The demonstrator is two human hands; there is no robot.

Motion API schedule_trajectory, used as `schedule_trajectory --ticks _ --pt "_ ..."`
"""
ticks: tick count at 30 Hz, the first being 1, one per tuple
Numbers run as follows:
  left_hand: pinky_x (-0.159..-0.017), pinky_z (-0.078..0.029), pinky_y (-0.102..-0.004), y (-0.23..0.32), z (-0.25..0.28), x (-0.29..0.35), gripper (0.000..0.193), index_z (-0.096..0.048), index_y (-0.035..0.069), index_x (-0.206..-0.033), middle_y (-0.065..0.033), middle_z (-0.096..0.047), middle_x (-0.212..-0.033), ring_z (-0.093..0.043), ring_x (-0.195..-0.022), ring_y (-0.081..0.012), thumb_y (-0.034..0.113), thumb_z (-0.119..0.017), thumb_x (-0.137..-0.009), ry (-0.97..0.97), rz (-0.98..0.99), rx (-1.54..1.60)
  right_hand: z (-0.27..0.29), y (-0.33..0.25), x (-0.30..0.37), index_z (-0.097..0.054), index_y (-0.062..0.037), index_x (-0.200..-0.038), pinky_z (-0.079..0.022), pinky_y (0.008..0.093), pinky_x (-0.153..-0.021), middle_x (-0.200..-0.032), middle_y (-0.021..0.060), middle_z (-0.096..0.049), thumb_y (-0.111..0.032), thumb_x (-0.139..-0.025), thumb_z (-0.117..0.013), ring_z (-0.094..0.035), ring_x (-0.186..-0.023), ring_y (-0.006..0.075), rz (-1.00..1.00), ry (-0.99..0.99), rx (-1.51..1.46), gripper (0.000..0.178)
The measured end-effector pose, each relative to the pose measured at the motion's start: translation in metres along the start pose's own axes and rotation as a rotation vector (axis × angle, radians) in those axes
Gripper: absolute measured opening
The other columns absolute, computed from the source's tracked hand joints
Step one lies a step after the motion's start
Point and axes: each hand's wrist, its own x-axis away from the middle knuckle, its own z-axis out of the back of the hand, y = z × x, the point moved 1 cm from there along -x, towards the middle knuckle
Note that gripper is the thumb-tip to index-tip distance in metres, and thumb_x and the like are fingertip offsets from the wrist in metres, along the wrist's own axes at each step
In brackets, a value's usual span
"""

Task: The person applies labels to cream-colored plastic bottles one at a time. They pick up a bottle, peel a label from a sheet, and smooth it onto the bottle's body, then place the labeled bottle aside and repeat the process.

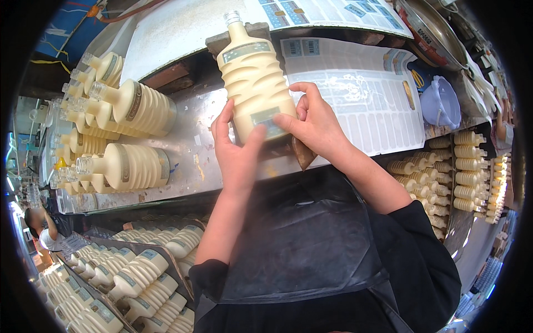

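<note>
A cream-coloured glass bottle [252,72] with a spiral-ridged body and clear neck lies before me, its neck pointing away. Its shoulder end rests on a grey block [258,29]. One label band sits near the shoulder, and a small blue-grey label [266,116] is near the base. My left hand [236,144] grips the bottle's left side, its thumb at the label's lower left and slightly blurred. On the other side, my right hand [315,119] is closed round the base edge, thumb pressed on the label's right part. A brown piece [302,154] shows below the base.
Several similar bottles [141,108] lie at the left of the metal table [191,180]. A label sheet [366,119] spreads at right, beside a lavender bucket [440,102]. More bottles [141,272] fill racks lower left, with others [430,177] at right. A person [47,230] is at far left.
</note>
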Motion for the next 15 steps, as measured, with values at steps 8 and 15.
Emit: schedule_trajectory --ticks 8,15 --pt "-0.114 -0.038 -0.0428 0.006 -0.003 0.003 0.085 -0.043 0.004 -0.15 -0.016 -0.043 -0.138 -0.045 -0.133 -0.0302 0.022 -0.081 -0.076 0.011 -0.012 -0.137 0.026 -0.009 -0.009 -0.065 -0.0027 -0.117 -0.051 0.027 -0.081 -0.094 0.0022 -0.064 -0.016 -0.099 -0.065 -0.062 -0.092 0.0104 -0.032 -0.08 -0.587 0.022" --pt "-0.114 -0.038 -0.0428 0.003 -0.001 0.003 0.085 -0.041 0.002 -0.15 -0.0167 -0.045 -0.139 -0.045 -0.133 -0.0302 0.023 -0.081 -0.078 0.027 -0.055 -0.224 0.015 -0.042 -0.005 -0.067 -0.0008 -0.113 -0.057 0.0347 -0.074 -0.096 0.01 -0.07 0.002 -0.084 -0.073 -0.071 -0.084 0.0275 0.761 0.135 0.338 0.03"
